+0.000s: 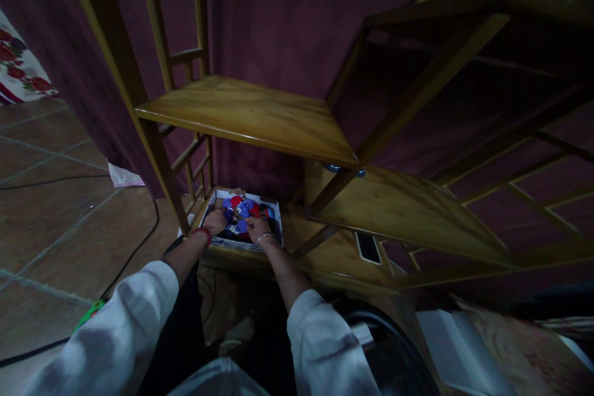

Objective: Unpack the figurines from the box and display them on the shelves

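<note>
A shallow white cardboard box (279,218) sits on the low wooden shelf, filled with a jumble of small blue, red and dark pieces (237,205), many of them round and flat. At its left side, my left hand (215,223), with a red beaded bracelet at the wrist, reaches in with curled fingers; anything in them is too small to make out. Over the right part of the box is my right hand (256,228), wearing a silvery bracelet. Its fingertips are pinched at a blue round piece (242,226).
Wooden shelf boards (250,112) and slanted posts surround the box above and to the right. A phone (368,247) lies on the lower board. Black cables (139,247) cross the tiled floor at left. A dark round rim (399,334) is near my right sleeve.
</note>
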